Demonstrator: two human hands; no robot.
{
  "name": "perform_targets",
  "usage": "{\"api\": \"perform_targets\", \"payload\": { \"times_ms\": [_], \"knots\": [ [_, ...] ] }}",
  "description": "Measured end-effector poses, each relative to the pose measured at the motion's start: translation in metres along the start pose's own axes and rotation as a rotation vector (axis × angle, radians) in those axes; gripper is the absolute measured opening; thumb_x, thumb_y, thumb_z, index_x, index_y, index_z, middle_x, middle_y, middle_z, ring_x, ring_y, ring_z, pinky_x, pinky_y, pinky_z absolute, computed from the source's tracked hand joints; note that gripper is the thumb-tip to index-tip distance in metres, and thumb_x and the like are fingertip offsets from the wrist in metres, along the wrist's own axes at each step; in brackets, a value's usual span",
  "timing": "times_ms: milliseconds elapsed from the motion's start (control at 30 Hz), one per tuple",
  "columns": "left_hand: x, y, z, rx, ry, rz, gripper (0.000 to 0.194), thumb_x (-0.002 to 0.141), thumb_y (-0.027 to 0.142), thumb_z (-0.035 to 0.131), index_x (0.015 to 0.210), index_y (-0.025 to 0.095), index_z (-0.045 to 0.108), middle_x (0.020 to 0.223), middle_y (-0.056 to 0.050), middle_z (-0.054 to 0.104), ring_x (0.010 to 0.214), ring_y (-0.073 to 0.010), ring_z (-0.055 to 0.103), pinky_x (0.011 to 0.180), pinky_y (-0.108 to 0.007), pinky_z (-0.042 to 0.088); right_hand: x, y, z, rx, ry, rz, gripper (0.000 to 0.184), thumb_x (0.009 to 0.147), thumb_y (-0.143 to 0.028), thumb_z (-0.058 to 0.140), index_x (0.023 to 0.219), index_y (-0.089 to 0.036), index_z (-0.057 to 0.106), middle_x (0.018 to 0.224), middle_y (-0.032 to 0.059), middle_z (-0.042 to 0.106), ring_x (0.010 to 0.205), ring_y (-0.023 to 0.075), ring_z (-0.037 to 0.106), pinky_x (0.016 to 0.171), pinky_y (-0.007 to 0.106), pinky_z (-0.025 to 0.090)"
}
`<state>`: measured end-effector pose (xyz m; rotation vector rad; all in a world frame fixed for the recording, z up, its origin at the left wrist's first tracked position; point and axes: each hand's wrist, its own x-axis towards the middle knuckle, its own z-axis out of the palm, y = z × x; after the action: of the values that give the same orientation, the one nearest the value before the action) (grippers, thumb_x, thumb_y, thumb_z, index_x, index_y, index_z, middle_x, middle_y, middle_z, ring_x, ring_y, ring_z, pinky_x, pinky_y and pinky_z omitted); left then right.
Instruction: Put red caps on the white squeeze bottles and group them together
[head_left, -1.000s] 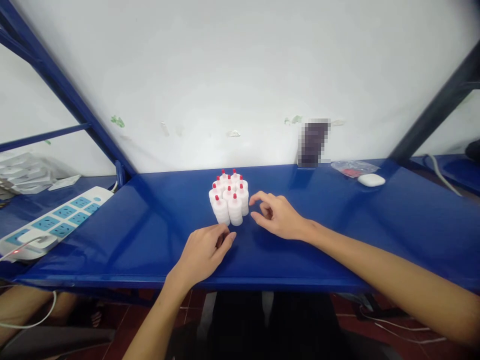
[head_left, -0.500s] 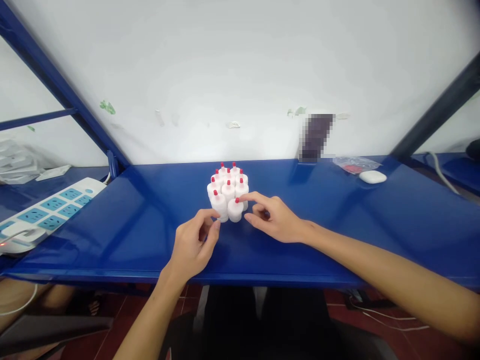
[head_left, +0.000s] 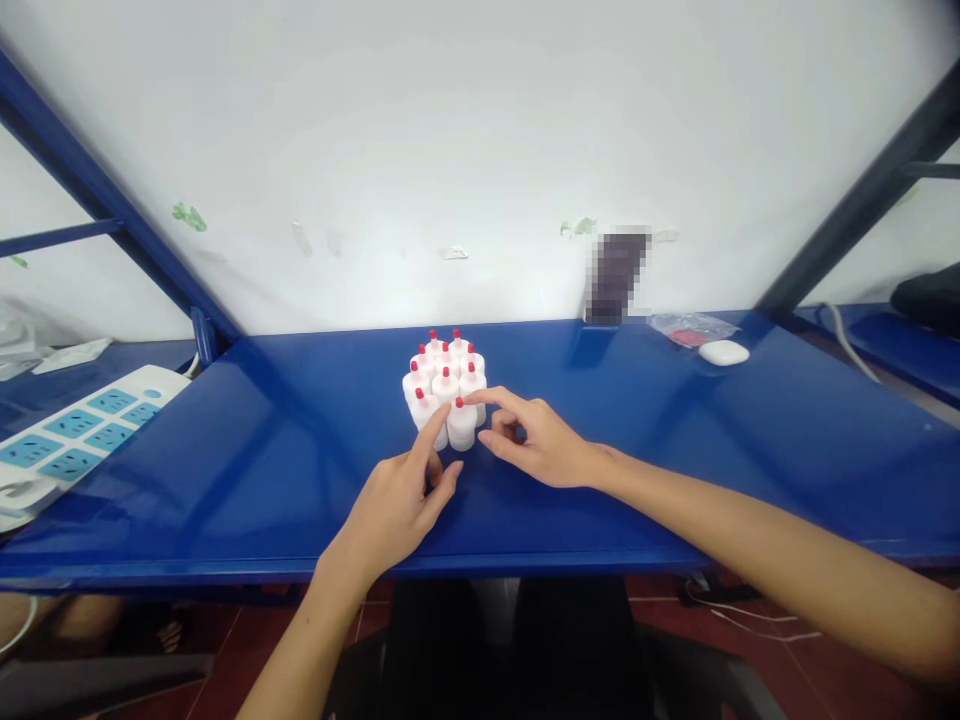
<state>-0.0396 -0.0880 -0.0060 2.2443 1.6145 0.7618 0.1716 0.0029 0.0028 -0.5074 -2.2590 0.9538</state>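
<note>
Several small white bottles with red-tipped caps stand upright in a tight cluster on the blue table. The frontmost bottle has a fingertip at either side of its neck. My right hand reaches in from the right, its index finger extended to the red cap, thumb apart and other fingers curled. From the front left comes my left hand, index finger stretched out to the front bottle's shoulder, thumb apart. That finger partly covers the front-left bottle. Neither hand grips anything.
A white power strip with blue sockets lies at the left. Against the wall stands a blurred-out upright object. Right of it are a clear plastic bag with something red and a white rounded object. Blue frame posts flank the table.
My left index finger has straightened and moved up from the front-left bottle to the frontmost one. The frontmost bottle looks more upright. The camera view has shifted slightly right.
</note>
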Motion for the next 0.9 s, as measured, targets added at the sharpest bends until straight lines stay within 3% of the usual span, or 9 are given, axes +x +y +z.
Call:
{"api": "perform_targets", "payload": {
  "times_ms": [167,267,400,500,633,733,833,900],
  "knots": [
    [-0.002,-0.001,-0.002,-0.001,-0.028,0.008,0.062,0.1,0.033,0.044,0.153,0.031,0.013,0.072,0.007,0.056,0.058,-0.011,0.053,0.06,-0.022,0.041,0.003,0.005,-0.001,-0.041,-0.039,0.038,0.048,0.096,-0.027,0.051,0.142,-0.021,0.04,0.062,-0.0085,0.05,0.054,0.0085,0.043,0.056,0.021,0.036],
    [-0.004,-0.002,-0.001,0.015,-0.001,0.036,0.056,0.1,0.033,0.044,0.15,0.029,0.021,0.074,0.006,0.057,0.056,-0.0104,0.052,0.059,-0.022,0.042,0.003,0.005,0.0,-0.019,-0.04,0.028,0.044,0.096,-0.032,0.051,0.138,-0.021,0.043,0.068,-0.0062,0.055,0.057,0.0092,0.047,0.058,0.022,0.039],
    [-0.009,0.005,0.005,0.171,0.243,0.18,0.04,0.098,0.029,0.047,0.137,0.023,0.042,0.094,-0.002,0.062,0.072,-0.0136,0.058,0.066,-0.026,0.044,0.001,-0.002,0.001,-0.006,-0.049,-0.014,0.039,0.094,-0.035,0.056,0.128,-0.02,0.048,0.072,-0.0048,0.056,0.061,0.0098,0.05,0.059,0.023,0.042],
    [-0.01,0.015,0.009,0.254,0.381,0.25,0.029,0.096,0.026,0.049,0.123,0.018,0.049,0.107,-0.008,0.063,0.085,-0.0175,0.061,0.073,-0.031,0.042,-0.003,-0.008,0.002,0.013,-0.096,-0.047,0.037,0.09,-0.032,0.061,0.123,-0.02,0.049,0.072,-0.0046,0.058,0.063,0.0102,0.054,0.06,0.022,0.044],
    [-0.009,0.023,0.012,0.34,0.386,0.228,0.021,0.096,0.03,0.05,0.114,0.018,0.051,0.094,-0.003,0.068,0.071,-0.0153,0.062,0.072,-0.034,0.034,-0.007,-0.01,0.002,0.054,-0.125,-0.151,0.04,0.087,-0.026,0.062,0.124,-0.019,0.047,0.079,-0.002,0.063,0.067,0.0112,0.059,0.066,0.024,0.049],
    [-0.008,0.02,0.015,0.346,0.454,0.253,0.02,0.096,0.032,0.052,0.11,0.018,0.051,0.084,-0.001,0.069,0.063,-0.0139,0.059,0.074,-0.034,0.036,-0.009,-0.011,0.002,0.063,-0.133,-0.213,0.033,0.092,-0.026,0.054,0.124,-0.018,0.048,0.084,0.0017,0.065,0.073,0.0127,0.061,0.07,0.026,0.05],
    [-0.008,0.017,0.02,0.286,0.471,0.276,0.021,0.096,0.034,0.054,0.111,0.02,0.05,0.091,-0.003,0.069,0.073,-0.0174,0.062,0.074,-0.032,0.042,-0.009,-0.015,0.002,0.055,-0.128,-0.226,0.027,0.097,-0.03,0.047,0.12,-0.016,0.051,0.084,0.0033,0.065,0.074,0.0132,0.062,0.071,0.026,0.05],
    [-0.009,0.018,0.022,0.194,0.41,0.25,0.023,0.096,0.031,0.052,0.116,0.021,0.047,0.096,-0.004,0.067,0.081,-0.0194,0.064,0.072,-0.03,0.045,-0.008,-0.017,0.002,0.046,-0.11,-0.217,0.025,0.099,-0.032,0.043,0.116,-0.016,0.052,0.081,0.0028,0.065,0.073,0.013,0.061,0.07,0.026,0.049]
  ]
}}
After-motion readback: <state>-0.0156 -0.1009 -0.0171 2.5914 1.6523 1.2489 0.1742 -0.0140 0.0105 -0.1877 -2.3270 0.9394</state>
